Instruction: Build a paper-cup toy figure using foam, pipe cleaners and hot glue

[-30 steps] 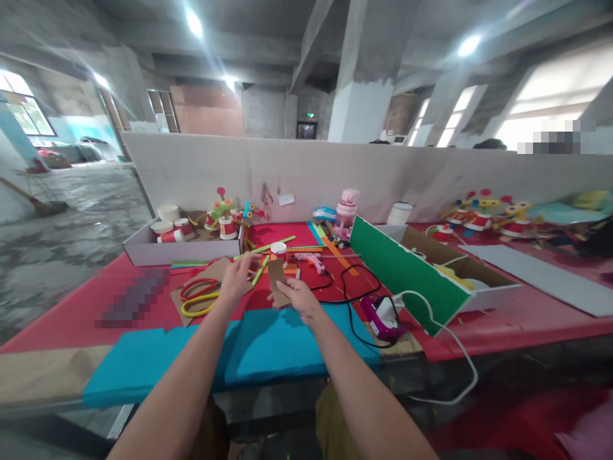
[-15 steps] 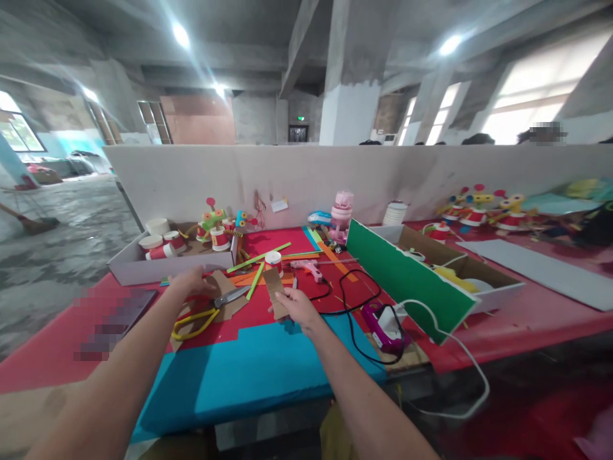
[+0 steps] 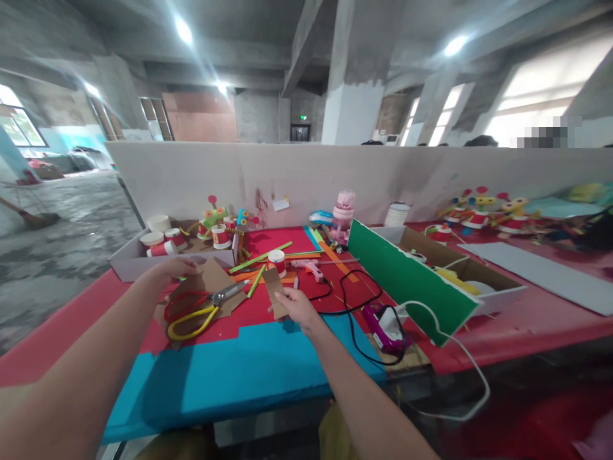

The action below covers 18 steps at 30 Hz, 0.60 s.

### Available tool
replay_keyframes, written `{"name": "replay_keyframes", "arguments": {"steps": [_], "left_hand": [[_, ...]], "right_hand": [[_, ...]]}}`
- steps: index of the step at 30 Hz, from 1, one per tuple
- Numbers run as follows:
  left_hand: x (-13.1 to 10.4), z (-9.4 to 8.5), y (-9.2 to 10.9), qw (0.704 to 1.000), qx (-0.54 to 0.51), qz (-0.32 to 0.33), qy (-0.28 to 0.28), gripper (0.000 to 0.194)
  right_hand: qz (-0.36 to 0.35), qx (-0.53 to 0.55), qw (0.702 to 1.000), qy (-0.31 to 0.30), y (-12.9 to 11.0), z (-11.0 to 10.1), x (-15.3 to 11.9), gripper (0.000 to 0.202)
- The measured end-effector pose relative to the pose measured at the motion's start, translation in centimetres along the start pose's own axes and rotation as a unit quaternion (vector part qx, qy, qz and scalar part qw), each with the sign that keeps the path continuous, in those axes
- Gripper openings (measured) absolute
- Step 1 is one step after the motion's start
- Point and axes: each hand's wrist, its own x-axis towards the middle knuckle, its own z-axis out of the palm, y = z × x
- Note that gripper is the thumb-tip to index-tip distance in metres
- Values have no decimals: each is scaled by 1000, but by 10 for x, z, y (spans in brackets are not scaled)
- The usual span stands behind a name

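Observation:
My left hand (image 3: 184,267) pinches the upper left edge of a brown cardboard sheet (image 3: 211,276); its fingertips are partly hidden. Scissors (image 3: 218,299) with one yellow and one red handle lie across that sheet, their blades toward the right. In my right hand (image 3: 295,306) is a small cardboard strip (image 3: 273,282), held upright between thumb and fingers. Just behind the strip stands a red and white paper cup (image 3: 276,260). A pink glue gun (image 3: 311,268) rests to the right of the cup. Green paper strips (image 3: 256,281) and orange ones lie between my hands and beyond.
A box (image 3: 172,270) of cups and figures stands at the left. On the right are a purple power strip (image 3: 383,332) with looping cables, a green board (image 3: 407,281) and another box (image 3: 502,291). Blue sheeting (image 3: 230,377) covers the near edge; a white partition (image 3: 297,169) stands behind.
My left hand has moved left and slightly away from me, and the cardboard sheet shows more of its surface. The scissors' handles have shifted a little left. My right hand has barely moved.

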Motion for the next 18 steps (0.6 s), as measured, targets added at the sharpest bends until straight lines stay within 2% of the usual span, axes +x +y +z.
{"name": "replay_keyframes", "arguments": {"steps": [3, 7, 10, 12, 15, 17, 18], "left_hand": [[2, -19, 8, 999, -23, -39, -8, 32], [-5, -47, 29, 994, -103, -25, 15, 31], [-16, -66, 48, 988, -127, 20, 87, 28], [-25, -73, 61, 972, -170, 69, 149, 25], [-34, -64, 81, 919, -320, 104, 203, 16], [-34, -41, 95, 890, -421, 67, 162, 24], [-31, -26, 102, 887, -439, 49, 135, 28]], "right_hand": [[9, -5, 1000, 0, 1, 1, 1, 12], [11, -6, 1000, -2, 1, 1, 1, 12], [15, 2, 1000, 3, 0, 0, 1, 16], [14, 11, 1000, 19, -1, -1, 2, 19], [-18, 37, 997, 64, -4, -2, 3, 24], [-54, 62, 991, 105, -7, -4, 3, 30], [-74, 75, 987, 124, -8, -5, 2, 33]]}}
